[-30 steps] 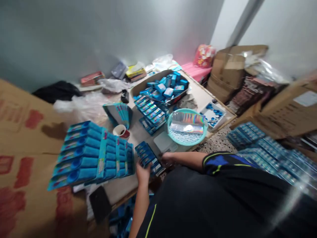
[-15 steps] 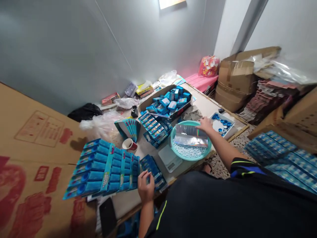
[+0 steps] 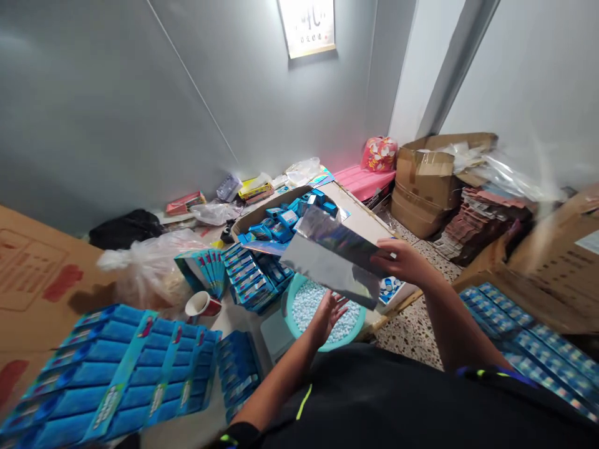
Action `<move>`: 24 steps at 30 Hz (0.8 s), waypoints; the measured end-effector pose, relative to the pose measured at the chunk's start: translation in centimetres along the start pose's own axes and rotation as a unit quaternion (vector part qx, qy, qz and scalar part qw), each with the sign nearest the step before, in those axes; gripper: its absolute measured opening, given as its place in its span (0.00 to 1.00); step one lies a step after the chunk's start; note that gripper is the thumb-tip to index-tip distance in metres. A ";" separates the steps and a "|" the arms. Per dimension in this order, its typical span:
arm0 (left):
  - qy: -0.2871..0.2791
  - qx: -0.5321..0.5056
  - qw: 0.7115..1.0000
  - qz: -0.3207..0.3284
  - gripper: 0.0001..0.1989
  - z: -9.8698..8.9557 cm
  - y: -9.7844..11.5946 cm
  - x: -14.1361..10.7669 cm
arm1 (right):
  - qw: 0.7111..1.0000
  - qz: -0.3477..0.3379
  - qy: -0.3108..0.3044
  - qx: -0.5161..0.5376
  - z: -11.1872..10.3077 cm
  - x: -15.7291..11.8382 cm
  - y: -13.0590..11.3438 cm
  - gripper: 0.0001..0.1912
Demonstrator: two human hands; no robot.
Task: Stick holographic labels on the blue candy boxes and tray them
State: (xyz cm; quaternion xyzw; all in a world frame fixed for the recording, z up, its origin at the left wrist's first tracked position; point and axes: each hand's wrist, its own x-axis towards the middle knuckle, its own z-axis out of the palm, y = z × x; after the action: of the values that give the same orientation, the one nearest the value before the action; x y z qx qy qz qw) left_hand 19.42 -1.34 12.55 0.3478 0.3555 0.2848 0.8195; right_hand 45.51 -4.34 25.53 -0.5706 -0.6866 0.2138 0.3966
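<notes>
My right hand grips the edge of a holographic foil pouch and holds it up above the table. Below the pouch, my left hand is open with its fingers spread, over a teal plastic basin of small pale blue pellets. I cannot tell whether the left fingers touch the pouch. The pouch hides the far part of the basin and part of a cardboard tray of blue boxes.
Stacks of blue packaged cards stand beside the basin, with a red and white mug and large blue cartons to the left. A tray of blue caps sits behind my right forearm. Cardboard boxes and packs stand on the floor at right.
The foil pouch has risen out of the basin in my right hand. My left hand has moved from the blue cards to above the basin. The view has tilted upward.
</notes>
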 end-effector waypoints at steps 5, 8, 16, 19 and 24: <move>-0.085 -0.029 0.972 0.217 0.44 6.1 6.8 -0.1 | 0.971 -0.166 0.105 -0.138 2.9 1.8 -4.6 0.21; 0.052 -0.052 0.951 0.299 0.28 6.3 10.5 -1.1 | 0.966 -0.217 0.056 -0.128 6.4 2.5 -6.6 0.22; 0.263 -0.072 0.898 0.345 0.22 1.1 13.1 -6.9 | 0.967 -0.209 0.116 0.091 9.5 5.0 -9.6 0.18; 0.306 -0.075 0.870 0.379 0.22 0.6 12.8 -8.7 | 0.975 -0.139 0.052 0.164 11.5 6.2 -10.5 0.25; 0.354 -0.022 0.852 0.384 0.20 -1.3 13.2 -11.0 | 0.961 -0.041 -0.037 0.270 14.8 7.0 -11.6 0.23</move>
State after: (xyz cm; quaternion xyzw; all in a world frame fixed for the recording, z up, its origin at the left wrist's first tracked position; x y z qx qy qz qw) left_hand 9.12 -0.84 26.30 0.3147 0.4532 0.6884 0.4708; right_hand 26.44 1.71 27.53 -0.4054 -0.6404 0.3956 0.5187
